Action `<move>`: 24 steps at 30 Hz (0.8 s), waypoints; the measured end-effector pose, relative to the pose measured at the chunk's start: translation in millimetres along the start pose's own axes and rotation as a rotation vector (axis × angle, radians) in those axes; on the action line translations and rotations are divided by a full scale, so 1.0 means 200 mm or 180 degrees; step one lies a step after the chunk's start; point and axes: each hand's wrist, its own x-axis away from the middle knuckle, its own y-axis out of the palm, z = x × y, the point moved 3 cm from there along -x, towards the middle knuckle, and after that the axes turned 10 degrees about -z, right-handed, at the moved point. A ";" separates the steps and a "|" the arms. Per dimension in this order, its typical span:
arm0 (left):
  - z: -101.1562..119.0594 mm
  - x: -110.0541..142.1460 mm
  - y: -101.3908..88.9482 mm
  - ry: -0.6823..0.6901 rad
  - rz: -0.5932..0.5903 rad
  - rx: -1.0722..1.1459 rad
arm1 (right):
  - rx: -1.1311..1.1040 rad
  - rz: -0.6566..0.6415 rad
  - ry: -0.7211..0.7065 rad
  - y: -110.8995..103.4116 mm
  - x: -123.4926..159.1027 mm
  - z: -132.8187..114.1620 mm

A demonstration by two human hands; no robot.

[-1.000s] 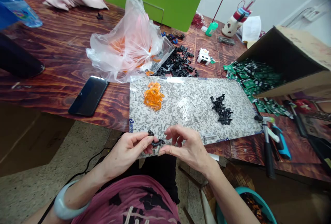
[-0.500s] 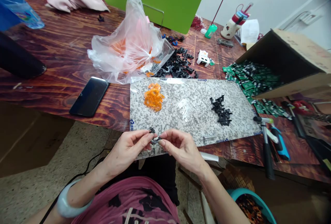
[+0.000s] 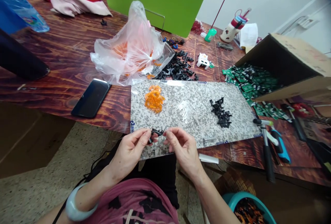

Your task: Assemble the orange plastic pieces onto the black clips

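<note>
Pinched in my left hand is a small curved black plastic part, just above the front edge of a speckled grey board. My right hand is closed at the fingertips beside the part's right end; whether it grips the part or some tiny piece is hidden. On the board lie a pile of orange plastic parts, a fan of thin clear-white strips and a pile of black plastic parts. A small metal cylinder rests near the front edge.
A phone and a plastic bag lie left of and behind the board. A cardboard box spills green circuit boards at right. A hammer overhangs the table edge, above a teal bucket.
The black part has turned in my left fingers and now points toward the right. My right fingertips have drawn slightly away to the right. The view has shifted slightly.
</note>
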 end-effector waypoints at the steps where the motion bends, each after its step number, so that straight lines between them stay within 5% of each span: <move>1: 0.00 0.00 0.00 0.0009 -0.0131 -0.0071 | 0.0162 0.0003 -0.0077 -0.02 -0.01 -0.02; 6: 0.01 0.02 0.02 0.0113 -0.0405 -0.0426 | 0.0219 -0.0402 -0.0176 0.00 -0.03 -0.05; 14: -0.01 0.04 0.06 0.0221 -0.0222 -0.0271 | -0.0460 -0.0245 -0.0152 0.06 0.01 -0.03; 24: 0.00 0.09 0.05 0.0557 -0.0085 -0.0664 | 0.0804 -0.0170 -0.0728 0.08 0.05 -0.12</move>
